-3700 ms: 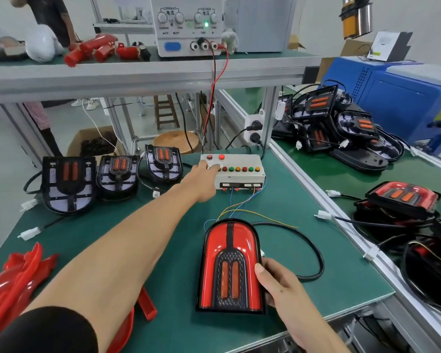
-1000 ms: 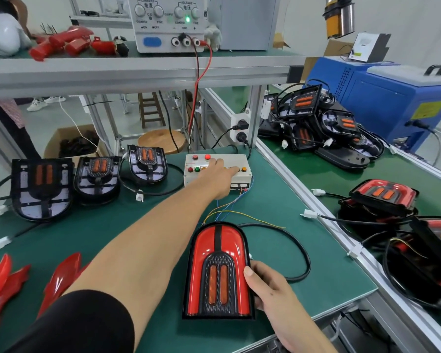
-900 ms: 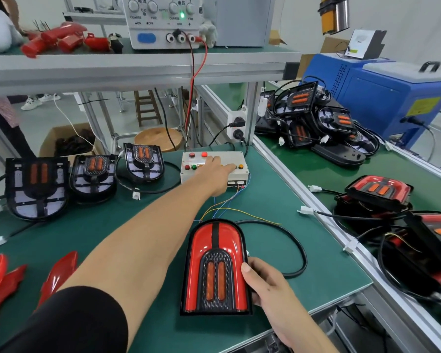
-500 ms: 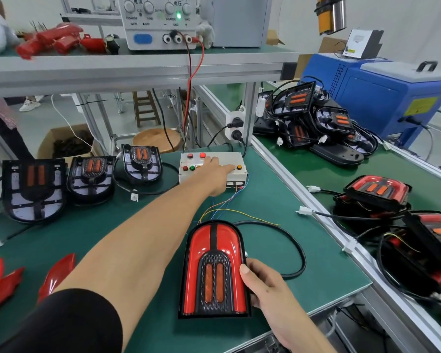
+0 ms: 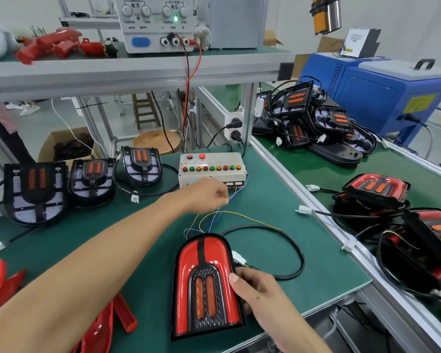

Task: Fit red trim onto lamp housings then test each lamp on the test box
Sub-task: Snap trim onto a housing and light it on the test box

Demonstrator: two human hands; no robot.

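Your left hand (image 5: 209, 193) has come off the button row of the cream test box with coloured push-buttons (image 5: 212, 169) and now hangs, loosely curled and holding nothing, just in front of the box, near its thin coloured leads (image 5: 214, 217). Your right hand (image 5: 255, 293) holds the right edge of the red-trimmed black lamp housing (image 5: 206, 284), thumb on the face.

Caution: a snag on the leads could pull them from the box or drag the lamp's white connector (image 5: 238, 258); the looped black cable (image 5: 278, 250) lies just beside your right wrist.

The lamp lies flat on the near green bench (image 5: 278, 200), arch end far, red trim seated around two amber lenses, unlit as far as can be judged.
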